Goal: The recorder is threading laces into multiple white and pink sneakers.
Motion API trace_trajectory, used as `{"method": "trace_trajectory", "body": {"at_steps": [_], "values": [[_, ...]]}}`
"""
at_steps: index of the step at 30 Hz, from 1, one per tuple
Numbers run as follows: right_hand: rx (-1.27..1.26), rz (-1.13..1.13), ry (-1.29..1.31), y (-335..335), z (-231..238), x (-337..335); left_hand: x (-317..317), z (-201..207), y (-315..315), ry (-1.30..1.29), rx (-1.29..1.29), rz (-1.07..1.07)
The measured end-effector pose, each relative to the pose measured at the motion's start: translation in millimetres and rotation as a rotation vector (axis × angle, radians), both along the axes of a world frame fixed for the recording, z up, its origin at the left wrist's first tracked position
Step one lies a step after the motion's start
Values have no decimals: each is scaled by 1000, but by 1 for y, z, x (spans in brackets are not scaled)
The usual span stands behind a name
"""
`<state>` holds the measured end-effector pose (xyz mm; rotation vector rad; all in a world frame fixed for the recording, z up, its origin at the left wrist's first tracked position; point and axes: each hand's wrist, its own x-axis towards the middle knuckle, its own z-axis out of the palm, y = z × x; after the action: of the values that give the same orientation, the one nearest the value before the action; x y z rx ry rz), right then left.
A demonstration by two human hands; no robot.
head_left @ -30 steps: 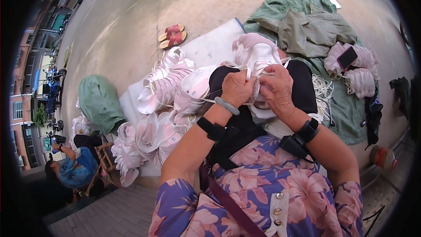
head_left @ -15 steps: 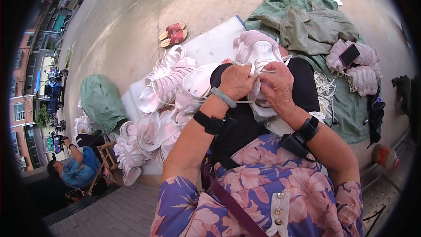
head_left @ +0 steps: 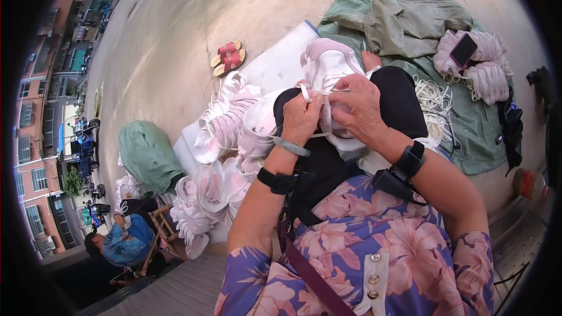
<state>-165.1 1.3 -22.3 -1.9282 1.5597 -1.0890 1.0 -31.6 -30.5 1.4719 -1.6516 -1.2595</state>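
A white and pale pink sneaker [head_left: 332,58] rests between my knees, its toe pointing away from me. My left hand [head_left: 301,118] pinches a white shoelace [head_left: 305,93], which stands up in a small loop at the fingertips. A stretch of lace runs across the shoe's upper toward my right hand [head_left: 360,104]. That hand is closed over the lacing, its fingertips bent at the lace and partly hiding it. Both wrists wear black straps, and a pale bangle [head_left: 291,147] circles the left one.
Rows of similar sneakers [head_left: 225,131] lie on a white sheet [head_left: 275,55] at left. Loose laces [head_left: 432,105] lie right of my knee on a green tarp [head_left: 474,146]. A phone [head_left: 463,51] rests on bundled shoes. Red slippers [head_left: 229,58] sit beyond; another person [head_left: 130,240] sits at lower left.
My left hand has drawn left, away from the right, and a lace loop now shows at its fingertips. The right hand stays over the shoe. The whole view has shifted a little.
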Motion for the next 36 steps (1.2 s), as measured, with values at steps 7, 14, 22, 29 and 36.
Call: {"method": "trace_trajectory", "body": {"at_steps": [7,14,22,29,36], "values": [[-14,54,-5,-3,-2,-2,3,19,-1,144,295,41],[-28,88,-13,-5,-8,-5,1,25,-2,73,308,33],[0,119,-50,-11,-10,-2,10,26,-6,91,360,47],[-4,70,-20,-10,-11,0,5,34,1,192,365,114],[-16,70,-21,-12,-11,2,5,28,15,33,107,72]]}}
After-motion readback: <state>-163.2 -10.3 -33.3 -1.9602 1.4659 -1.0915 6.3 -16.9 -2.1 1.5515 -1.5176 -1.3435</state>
